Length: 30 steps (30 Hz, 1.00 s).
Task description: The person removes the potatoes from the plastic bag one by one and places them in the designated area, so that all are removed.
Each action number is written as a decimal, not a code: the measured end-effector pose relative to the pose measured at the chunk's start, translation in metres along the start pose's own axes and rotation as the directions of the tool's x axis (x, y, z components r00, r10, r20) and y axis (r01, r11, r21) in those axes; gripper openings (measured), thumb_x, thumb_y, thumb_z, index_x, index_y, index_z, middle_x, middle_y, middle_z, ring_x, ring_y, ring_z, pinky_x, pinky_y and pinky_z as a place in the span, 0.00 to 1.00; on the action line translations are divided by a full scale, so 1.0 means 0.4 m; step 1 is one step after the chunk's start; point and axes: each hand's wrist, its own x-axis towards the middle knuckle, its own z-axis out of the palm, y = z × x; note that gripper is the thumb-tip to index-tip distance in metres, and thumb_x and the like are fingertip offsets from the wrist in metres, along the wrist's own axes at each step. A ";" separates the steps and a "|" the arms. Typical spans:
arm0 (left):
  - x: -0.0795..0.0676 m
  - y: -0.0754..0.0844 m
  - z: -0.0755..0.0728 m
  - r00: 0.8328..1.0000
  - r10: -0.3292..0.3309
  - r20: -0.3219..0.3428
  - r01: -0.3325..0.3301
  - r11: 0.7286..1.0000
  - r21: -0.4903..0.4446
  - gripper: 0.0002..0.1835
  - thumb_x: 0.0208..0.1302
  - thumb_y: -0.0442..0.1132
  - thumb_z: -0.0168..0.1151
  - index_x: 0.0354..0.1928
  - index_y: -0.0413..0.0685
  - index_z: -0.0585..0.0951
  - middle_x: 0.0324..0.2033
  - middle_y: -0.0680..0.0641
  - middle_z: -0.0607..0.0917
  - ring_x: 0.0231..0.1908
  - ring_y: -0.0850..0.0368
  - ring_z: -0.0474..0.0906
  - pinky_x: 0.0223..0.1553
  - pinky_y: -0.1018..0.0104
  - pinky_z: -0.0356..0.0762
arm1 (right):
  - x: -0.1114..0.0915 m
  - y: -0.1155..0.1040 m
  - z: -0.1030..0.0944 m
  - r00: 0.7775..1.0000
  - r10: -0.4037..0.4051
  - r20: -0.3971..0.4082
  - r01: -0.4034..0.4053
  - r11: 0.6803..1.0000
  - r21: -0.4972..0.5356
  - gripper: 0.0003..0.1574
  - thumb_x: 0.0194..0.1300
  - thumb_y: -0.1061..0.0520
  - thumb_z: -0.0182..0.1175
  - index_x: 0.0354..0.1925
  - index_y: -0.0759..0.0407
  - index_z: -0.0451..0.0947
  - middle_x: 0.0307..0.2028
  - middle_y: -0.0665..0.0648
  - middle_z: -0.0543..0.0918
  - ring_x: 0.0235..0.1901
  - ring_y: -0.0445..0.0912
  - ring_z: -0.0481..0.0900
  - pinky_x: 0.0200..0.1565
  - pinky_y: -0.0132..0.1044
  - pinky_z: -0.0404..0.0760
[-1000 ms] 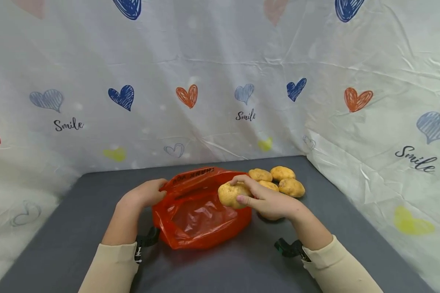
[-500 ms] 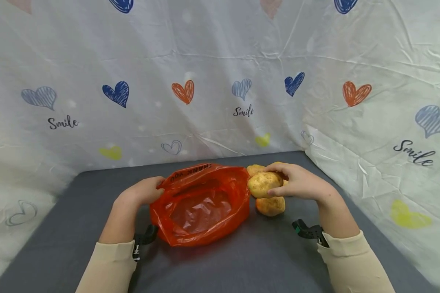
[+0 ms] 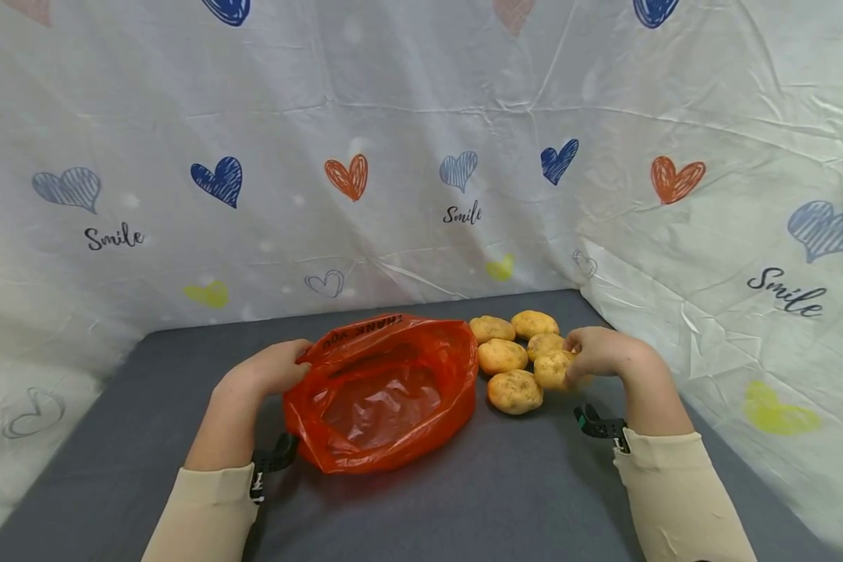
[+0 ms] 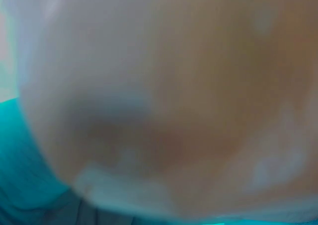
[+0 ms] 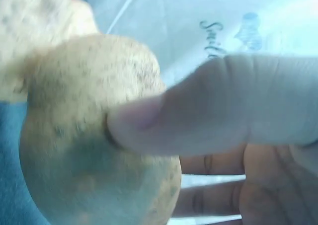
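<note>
My left hand (image 3: 270, 368) pinches the left rim of a red plastic bag (image 3: 386, 457) with THANK YOU printed on it. The bag's mouth gapes toward me, and nothing shows inside. My right hand (image 3: 607, 355) holds a potato (image 3: 551, 369) at the front right of a group of potatoes. The right wrist view shows the thumb (image 5: 149, 118) pressed on this potato (image 5: 94, 130), the other fingers behind it. Around it on the table lie several more, among them a front potato (image 3: 515, 392) and a back potato (image 3: 535, 324). The left wrist view is blurred.
The dark grey table (image 3: 457, 507) runs back to a white curtain (image 3: 393, 257) printed with hearts and "Smile". The curtain also rises along the right and left edges. Each wrist wears a black strapped camera, such as the right wrist camera (image 3: 600, 425).
My right hand has carried the potato rightward, from over the bag's right side past the group, and lowered it at the group's front right. The left hand keeps its grip on the bag.
</note>
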 end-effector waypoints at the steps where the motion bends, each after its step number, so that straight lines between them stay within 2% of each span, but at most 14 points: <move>1: 0.000 0.001 0.000 1.000 0.001 -0.001 -0.001 1.000 0.001 0.22 0.74 0.38 0.55 0.67 0.37 0.74 0.52 0.40 0.84 0.47 0.47 0.81 0.55 0.39 0.79 | 0.003 0.007 0.001 1.000 0.019 0.002 -0.019 1.000 -0.005 0.42 0.51 0.57 0.71 0.62 0.74 0.72 0.58 0.72 0.75 0.52 0.60 0.74 0.48 0.55 0.78; 5: 0.001 0.002 -0.001 1.000 0.007 -0.005 -0.007 1.000 0.013 0.23 0.74 0.38 0.55 0.67 0.36 0.73 0.53 0.39 0.83 0.48 0.45 0.81 0.55 0.38 0.79 | 0.012 0.032 0.002 0.998 0.065 -0.006 -0.065 0.998 -0.019 0.41 0.51 0.59 0.69 0.62 0.74 0.73 0.60 0.75 0.74 0.55 0.62 0.73 0.49 0.56 0.78; 8: -0.001 0.004 -0.003 1.000 0.009 -0.008 -0.009 1.000 0.023 0.23 0.74 0.38 0.56 0.67 0.35 0.73 0.54 0.38 0.83 0.50 0.43 0.80 0.55 0.37 0.78 | 0.019 0.044 0.003 0.998 0.070 0.001 -0.070 0.997 -0.029 0.36 0.50 0.60 0.68 0.58 0.74 0.76 0.55 0.72 0.77 0.52 0.61 0.75 0.49 0.54 0.79; 11: -0.002 0.006 -0.003 1.000 0.005 -0.011 -0.005 1.000 0.029 0.24 0.74 0.37 0.56 0.68 0.35 0.72 0.55 0.37 0.82 0.51 0.41 0.80 0.56 0.36 0.77 | 0.027 0.052 0.006 0.997 0.071 0.019 -0.070 0.997 -0.038 0.27 0.49 0.61 0.67 0.50 0.70 0.80 0.46 0.66 0.80 0.45 0.57 0.76 0.45 0.51 0.79; 18: -0.004 0.003 0.000 1.000 0.000 -0.025 0.000 1.000 0.025 0.24 0.74 0.37 0.56 0.68 0.35 0.72 0.55 0.37 0.82 0.50 0.42 0.80 0.56 0.36 0.77 | 0.049 0.062 0.022 0.994 0.094 0.046 -0.092 0.994 -0.058 0.32 0.51 0.60 0.68 0.55 0.72 0.80 0.53 0.71 0.80 0.52 0.62 0.77 0.50 0.57 0.80; 22: -0.006 0.005 -0.001 1.000 -0.002 -0.024 0.003 0.999 0.034 0.24 0.74 0.38 0.56 0.68 0.35 0.72 0.56 0.36 0.81 0.52 0.41 0.79 0.56 0.36 0.77 | 0.057 0.062 0.028 0.993 0.097 0.060 -0.094 0.994 -0.059 0.24 0.51 0.60 0.67 0.47 0.68 0.82 0.46 0.65 0.81 0.45 0.57 0.77 0.45 0.53 0.80; 30: -0.006 0.014 0.000 1.000 -0.006 -0.028 0.007 1.000 0.030 0.24 0.74 0.38 0.56 0.68 0.35 0.72 0.56 0.36 0.81 0.53 0.40 0.79 0.56 0.36 0.77 | 0.059 0.065 0.034 0.993 0.102 0.064 -0.100 0.995 -0.029 0.22 0.52 0.62 0.66 0.47 0.69 0.80 0.44 0.63 0.79 0.42 0.56 0.75 0.42 0.50 0.79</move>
